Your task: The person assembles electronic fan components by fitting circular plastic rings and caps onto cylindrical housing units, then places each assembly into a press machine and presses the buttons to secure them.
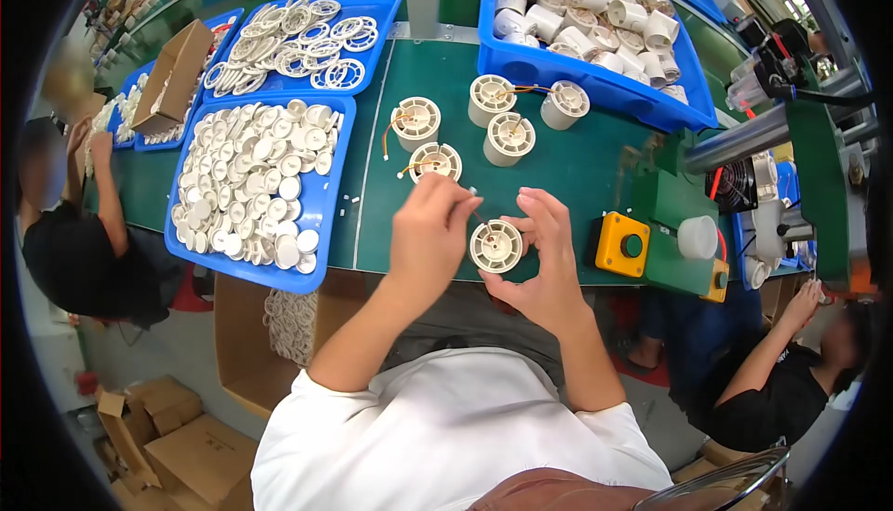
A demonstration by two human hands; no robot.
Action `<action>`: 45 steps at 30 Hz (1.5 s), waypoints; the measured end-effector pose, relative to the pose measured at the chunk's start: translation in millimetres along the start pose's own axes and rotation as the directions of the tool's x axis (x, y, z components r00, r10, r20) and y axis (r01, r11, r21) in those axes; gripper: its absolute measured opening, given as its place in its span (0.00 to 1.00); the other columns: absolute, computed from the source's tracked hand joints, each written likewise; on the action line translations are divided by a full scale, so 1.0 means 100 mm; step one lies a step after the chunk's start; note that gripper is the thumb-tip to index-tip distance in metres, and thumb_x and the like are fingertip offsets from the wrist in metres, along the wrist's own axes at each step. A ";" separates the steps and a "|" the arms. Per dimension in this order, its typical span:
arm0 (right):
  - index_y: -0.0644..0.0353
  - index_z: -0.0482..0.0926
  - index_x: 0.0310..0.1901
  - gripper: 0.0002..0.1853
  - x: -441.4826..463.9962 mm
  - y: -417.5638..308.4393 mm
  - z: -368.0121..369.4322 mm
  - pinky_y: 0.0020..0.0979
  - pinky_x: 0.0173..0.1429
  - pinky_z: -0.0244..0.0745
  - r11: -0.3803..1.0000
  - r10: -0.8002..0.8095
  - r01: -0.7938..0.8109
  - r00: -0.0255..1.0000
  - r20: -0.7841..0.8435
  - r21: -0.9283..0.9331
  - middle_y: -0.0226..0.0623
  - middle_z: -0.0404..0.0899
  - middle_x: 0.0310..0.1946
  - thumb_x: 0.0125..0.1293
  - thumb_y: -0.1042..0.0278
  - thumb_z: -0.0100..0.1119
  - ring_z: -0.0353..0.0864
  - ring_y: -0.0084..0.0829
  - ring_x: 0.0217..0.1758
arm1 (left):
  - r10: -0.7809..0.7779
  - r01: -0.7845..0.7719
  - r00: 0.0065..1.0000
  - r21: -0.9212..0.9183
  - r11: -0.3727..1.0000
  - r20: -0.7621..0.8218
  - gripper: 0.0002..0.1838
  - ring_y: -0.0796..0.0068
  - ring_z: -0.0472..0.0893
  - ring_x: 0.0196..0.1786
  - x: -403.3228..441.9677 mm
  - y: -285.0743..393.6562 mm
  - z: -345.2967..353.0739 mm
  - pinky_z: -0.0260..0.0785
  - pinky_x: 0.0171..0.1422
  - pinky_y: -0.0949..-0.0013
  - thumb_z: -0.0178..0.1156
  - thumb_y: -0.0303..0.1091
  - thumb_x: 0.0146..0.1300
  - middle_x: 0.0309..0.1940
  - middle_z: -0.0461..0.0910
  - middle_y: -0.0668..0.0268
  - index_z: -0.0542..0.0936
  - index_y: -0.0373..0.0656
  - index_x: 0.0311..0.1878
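My right hand (547, 255) is wrapped round a white round plastic housing (496, 247), its spoked open face turned up towards me, near the table's front edge. Just left of it, my left hand (430, 232) is closed in a pinch on a thin wire (479, 217) that comes from the housing. A small pale piece shows at those fingertips, too small to make out. Beyond my hands stand several similar housings; one with an orange wire (435, 163) is right behind my left hand, and another housing (509, 139) stands farther back.
Blue trays hold white round caps (251, 176) and white spoked rings (298, 41) at left. A blue bin (595, 74) of white cylinders stands behind. At right are a yellow button box (621, 244) and a green machine (674, 204). People sit on both sides.
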State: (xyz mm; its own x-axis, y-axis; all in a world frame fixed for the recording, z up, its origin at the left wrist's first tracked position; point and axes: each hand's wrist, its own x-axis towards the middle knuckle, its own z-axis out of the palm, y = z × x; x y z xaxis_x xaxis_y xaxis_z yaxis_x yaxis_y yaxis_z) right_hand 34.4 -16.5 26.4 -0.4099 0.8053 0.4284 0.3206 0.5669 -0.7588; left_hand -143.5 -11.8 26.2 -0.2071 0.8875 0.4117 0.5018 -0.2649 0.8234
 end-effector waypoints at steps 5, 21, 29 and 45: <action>0.58 0.63 0.76 0.55 0.14 -0.16 -0.14 0.32 0.51 0.82 0.997 0.061 -0.057 0.991 0.116 -0.042 0.49 0.60 0.74 0.43 0.78 0.83 0.83 0.40 0.61 | 0.065 -0.082 0.996 0.299 0.951 0.066 0.07 0.54 0.83 0.29 -0.21 -0.16 0.03 0.75 0.30 0.59 0.74 0.29 0.61 0.32 0.82 0.60 0.84 0.39 0.36; 0.64 0.83 0.59 0.18 2.72 0.16 1.30 0.42 0.71 0.72 0.837 -0.045 0.351 0.808 0.587 -0.419 0.49 0.85 0.53 0.72 0.65 0.59 0.79 0.48 0.63 | -0.185 0.018 0.965 0.654 0.756 0.188 0.19 0.53 0.81 0.51 -0.39 -0.15 -1.64 0.75 0.60 0.56 0.62 0.20 0.64 0.54 0.83 0.57 0.83 0.37 0.58; 0.60 0.82 0.62 0.26 2.72 0.26 1.29 0.48 0.66 0.76 0.892 -0.047 0.311 0.786 0.616 -0.329 0.50 0.85 0.57 0.67 0.54 0.68 0.81 0.48 0.63 | -0.176 0.131 0.984 0.576 0.807 0.023 0.23 0.53 0.82 0.53 -0.27 -0.25 -1.57 0.77 0.57 0.57 0.68 0.17 0.55 0.51 0.83 0.55 0.84 0.38 0.56; 0.63 0.84 0.50 0.12 0.67 0.05 -0.30 0.31 0.40 0.83 0.920 0.360 -0.367 0.930 -0.069 -0.139 0.46 0.85 0.46 0.65 0.81 0.67 0.89 0.31 0.34 | 0.159 -0.195 0.975 0.252 0.948 0.158 0.15 0.53 0.83 0.50 -0.55 -0.25 -0.57 0.78 0.53 0.57 0.74 0.24 0.57 0.50 0.84 0.57 0.86 0.37 0.48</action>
State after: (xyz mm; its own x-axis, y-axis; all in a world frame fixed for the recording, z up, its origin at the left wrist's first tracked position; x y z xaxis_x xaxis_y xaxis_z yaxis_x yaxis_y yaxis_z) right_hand 34.7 45.4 65.9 -0.2067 0.9654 0.1591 0.5643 0.2504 -0.7867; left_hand -192.7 -75.5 5.5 0.0103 0.8824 0.4704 0.7281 -0.3291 0.6014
